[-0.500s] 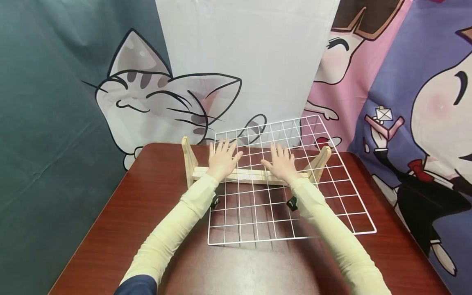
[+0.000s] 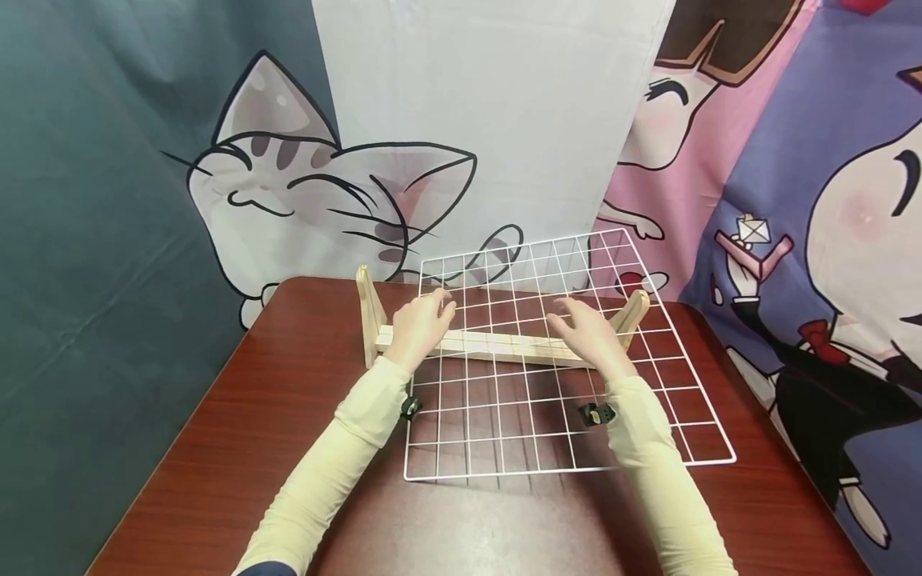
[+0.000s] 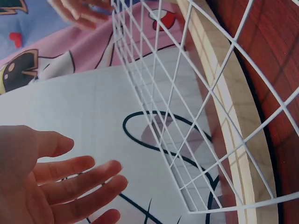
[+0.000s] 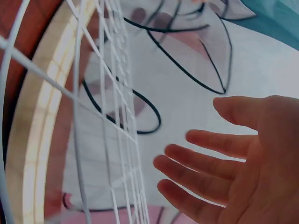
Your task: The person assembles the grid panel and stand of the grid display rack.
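Observation:
A white wire grid panel [image 2: 515, 398] leans back over a pale wooden stand [image 2: 497, 344], whose two upright ends show on either side. Above the panel's left part hovers my left hand [image 2: 421, 326], palm turned inward. My right hand [image 2: 592, 336] is held above its right part, facing the left one. Both wrist views show a gap between the fingers and the wires. In the left wrist view the left fingers [image 3: 84, 186] are relaxed and slightly bent, holding nothing. Similarly loose and spread are the right fingers [image 4: 201, 161] in the right wrist view.
The red-brown table [image 2: 238, 416] carries the stand and panel. Behind it hangs a cloth backdrop [image 2: 490, 88] printed with a cartoon cat and figures. A dark wrist camera [image 2: 596, 414] sits under the right wrist, close over the wires.
Both hands turned from palms down with spread fingers to palms facing inward. They moved apart, the right one further right and the left slightly left. Panel and stand have stayed in place.

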`<move>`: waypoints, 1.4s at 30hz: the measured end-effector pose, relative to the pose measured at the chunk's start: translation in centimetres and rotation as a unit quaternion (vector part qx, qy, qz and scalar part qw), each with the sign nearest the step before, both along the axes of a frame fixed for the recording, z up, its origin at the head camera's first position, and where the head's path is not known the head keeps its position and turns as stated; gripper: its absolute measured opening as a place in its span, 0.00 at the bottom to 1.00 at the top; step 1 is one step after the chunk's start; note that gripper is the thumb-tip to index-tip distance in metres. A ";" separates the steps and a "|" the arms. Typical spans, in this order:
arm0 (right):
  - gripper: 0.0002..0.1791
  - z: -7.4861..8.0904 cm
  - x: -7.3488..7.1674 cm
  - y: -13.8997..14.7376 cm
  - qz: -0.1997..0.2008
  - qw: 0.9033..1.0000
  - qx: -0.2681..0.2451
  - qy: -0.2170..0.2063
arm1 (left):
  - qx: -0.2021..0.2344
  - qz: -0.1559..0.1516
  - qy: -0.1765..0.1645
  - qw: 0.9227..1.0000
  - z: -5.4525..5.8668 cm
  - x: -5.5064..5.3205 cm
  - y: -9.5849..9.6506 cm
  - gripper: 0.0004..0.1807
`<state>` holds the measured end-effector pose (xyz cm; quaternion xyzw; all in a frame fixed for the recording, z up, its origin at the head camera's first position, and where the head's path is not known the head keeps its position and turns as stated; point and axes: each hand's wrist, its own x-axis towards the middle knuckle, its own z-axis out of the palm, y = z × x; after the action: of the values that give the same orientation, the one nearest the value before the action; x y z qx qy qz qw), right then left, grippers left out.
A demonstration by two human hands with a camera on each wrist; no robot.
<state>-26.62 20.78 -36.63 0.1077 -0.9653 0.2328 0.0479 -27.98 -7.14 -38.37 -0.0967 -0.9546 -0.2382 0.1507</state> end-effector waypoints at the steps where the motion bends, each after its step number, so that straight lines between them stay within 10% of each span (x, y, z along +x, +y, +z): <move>1: 0.23 0.2 0.4 0.3 -0.001 1.000 -0.006 0.005 | 0.004 0.000 0.002 1.000 0.0 0.2 -0.2 0.15; 8: 0.20 1.2 2.8 2.5 -0.020 0.999 -0.023 0.019 | -0.010 -0.012 0.016 1.000 -0.7 1.3 -1.6 0.13; 29: 0.23 1.5 8.3 9.1 -0.120 0.991 -0.028 0.054 | 0.061 0.028 -0.091 0.994 -2.7 3.5 -5.7 0.18; 42: 0.22 -1.1 11.1 12.5 -0.160 0.985 -0.032 0.059 | -0.035 -0.025 -0.186 0.982 -5.5 6.0 -6.5 0.19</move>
<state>-15.52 33.26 -37.70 -0.0365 -0.9576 0.2463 0.1450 -21.97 -13.63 -43.91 -0.0800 -0.9711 -0.2217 -0.0387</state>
